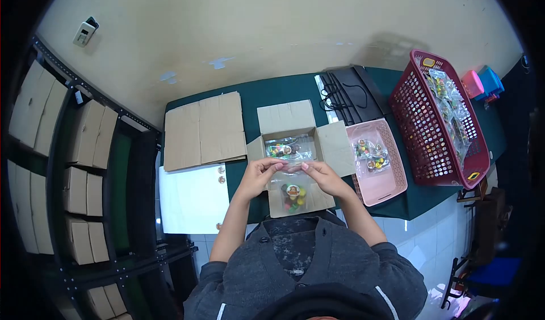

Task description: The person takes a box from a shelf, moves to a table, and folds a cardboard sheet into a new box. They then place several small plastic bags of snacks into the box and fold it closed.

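The left hand (258, 178) and right hand (325, 179) each have their grip clamped on the upper edge of a clear plastic pouch of multicoloured pieces (293, 191), perhaps to hold it taut, at six o'clock of the open brown cardboard box (285, 115). The shallow pink plastic basket (381, 194), at three o'clock, probably sits there for easy reach. Fingers and glare obscure the pouch's mouth; whether it is sealed, I cannot tell.

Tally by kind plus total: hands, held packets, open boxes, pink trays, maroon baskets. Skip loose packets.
Hands: 2 (left hand, right hand)
Held packet: 1
Open cardboard box: 1
Pink tray: 1
Maroon basket: 1
Total: 6
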{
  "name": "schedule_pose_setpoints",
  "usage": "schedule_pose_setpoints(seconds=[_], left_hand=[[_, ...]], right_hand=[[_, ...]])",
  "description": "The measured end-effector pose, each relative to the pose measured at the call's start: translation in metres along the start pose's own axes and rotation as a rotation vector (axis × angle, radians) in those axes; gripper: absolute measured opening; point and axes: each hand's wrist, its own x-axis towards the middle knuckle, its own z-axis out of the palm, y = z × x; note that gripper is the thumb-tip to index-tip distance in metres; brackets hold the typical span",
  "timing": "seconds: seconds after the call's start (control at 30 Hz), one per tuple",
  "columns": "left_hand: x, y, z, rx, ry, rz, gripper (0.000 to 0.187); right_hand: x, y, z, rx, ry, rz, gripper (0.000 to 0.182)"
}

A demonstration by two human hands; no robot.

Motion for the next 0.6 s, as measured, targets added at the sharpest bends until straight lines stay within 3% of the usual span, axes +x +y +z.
schedule_pose_setpoints(seconds=[0.07, 0.1, 0.17, 0.2, 0.27, 0.3, 0.4, 0.47, 0.53, 0.57, 0.6], left_hand=[[0.001, 0.005, 0.001, -0.119, 0.018, 0.022, 0.030], [0.002, 0.006, 0.001, -0.120, 0.018, 0.021, 0.030], [0.004, 0.008, -0.001, 0.018, 0.140, 0.130, 0.047], [0.003, 0.003, 0.003, 0.014, 0.140, 0.126, 0.047], [0.005, -0.009, 0.021, -0.011, 0.077, 0.204, 0.058], [0.005, -0.004, 0.035, -0.043, 0.097, 0.290, 0.063], [0.002, 0.002, 0.043, -0.047, 0.066, 0.226, 0.067], [0.001, 0.001, 0.045, -0.115, 0.130, 0.211, 0.058], [-0.002, 0.000, 0.042, -0.080, 0.171, 0.134, 0.039], [-0.003, 0.002, 0.041, -0.079, 0.173, 0.132, 0.039], [-0.004, 0.006, 0.041, 0.044, 0.237, 0.132, 0.031]], right_hand=[[-0.001, -0.010, -0.003, -0.350, 0.121, -0.061, 0.034], [0.000, -0.015, -0.004, -0.350, 0.121, -0.059, 0.034], [0.003, -0.023, -0.006, -0.421, 0.346, -0.191, 0.032], [0.004, -0.018, -0.004, -0.421, 0.345, -0.185, 0.032], [0.014, -0.008, 0.005, -0.624, 0.321, -0.413, 0.036], [0.013, -0.015, 0.014, -0.583, 0.291, -0.399, 0.040], [0.020, -0.008, 0.012, -0.438, 0.273, -0.319, 0.045], [0.023, -0.009, 0.015, -0.462, 0.359, -0.288, 0.048], [0.028, -0.020, 0.023, -0.498, 0.672, -0.421, 0.046], [0.030, -0.015, 0.017, -0.431, 0.594, -0.420, 0.034], [0.029, -0.010, 0.011, -0.429, 0.592, -0.420, 0.034]])
